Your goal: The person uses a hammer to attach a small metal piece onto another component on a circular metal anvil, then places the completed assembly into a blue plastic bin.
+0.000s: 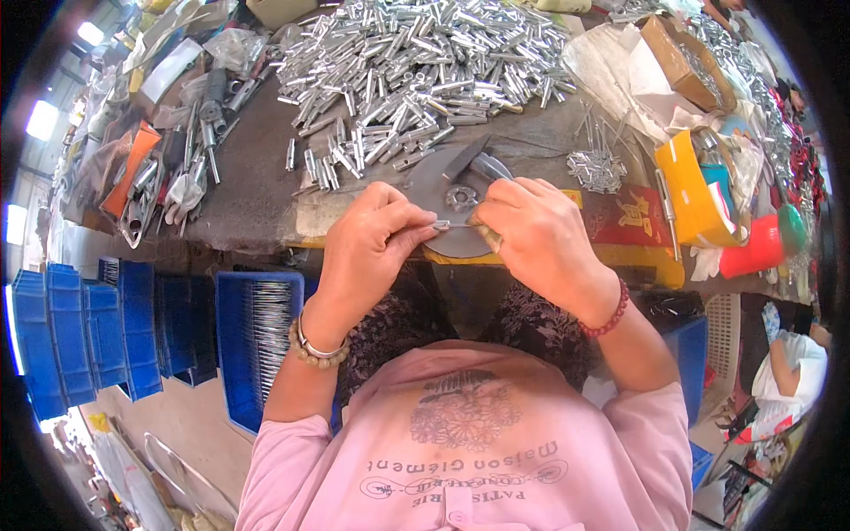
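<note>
Over the front edge of the workbench, my left hand (370, 243) pinches a small silver metal tube (441, 225) between thumb and fingertips. My right hand (538, 237) is closed on a thin metal rod (462, 225) that lines up with the tube; whether it sits inside cannot be seen. Just beyond both hands is a round grey metal plate (427, 190), with a small ring-shaped metal piece (460, 196) at its middle. A dark hammer-like tool (466, 157) lies across its far side, partly hidden behind my right hand.
A large heap of silver metal tubes (416, 62) covers the bench's far side. Thin pins (595, 170) lie at right, near a yellow box (695, 190) and a red container (753, 257). Hand tools (190, 159) crowd the left. A blue crate (232, 354) of metal rods stands below.
</note>
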### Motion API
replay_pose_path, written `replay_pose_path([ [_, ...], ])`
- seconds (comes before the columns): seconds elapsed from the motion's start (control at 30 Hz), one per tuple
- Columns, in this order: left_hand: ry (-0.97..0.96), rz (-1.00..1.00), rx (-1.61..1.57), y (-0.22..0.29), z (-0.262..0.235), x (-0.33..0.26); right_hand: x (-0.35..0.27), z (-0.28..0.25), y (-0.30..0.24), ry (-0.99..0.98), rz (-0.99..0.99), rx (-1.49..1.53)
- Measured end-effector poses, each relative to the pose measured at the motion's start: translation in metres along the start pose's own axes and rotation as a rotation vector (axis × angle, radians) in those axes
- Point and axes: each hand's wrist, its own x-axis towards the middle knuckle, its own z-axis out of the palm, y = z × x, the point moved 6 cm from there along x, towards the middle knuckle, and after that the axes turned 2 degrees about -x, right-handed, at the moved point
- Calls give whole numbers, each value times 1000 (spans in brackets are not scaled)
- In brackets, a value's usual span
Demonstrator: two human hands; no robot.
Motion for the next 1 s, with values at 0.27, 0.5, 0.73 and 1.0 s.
replay_pose_path([
  [0.27, -20, 33, 58, 8, -2, 3, -6, 1, -6, 21, -45, -15],
  [0.5, -19, -8, 44, 5, -2, -1, -23, -56, 84, 184, 313, -199],
  [0.73, -11, 8, 46, 6, -1, 0, -25, -50, 101, -72, 312, -327],
  [1.0, 20, 33, 40, 4, -2, -1, -19, -39, 101, -124, 217, -357],
])
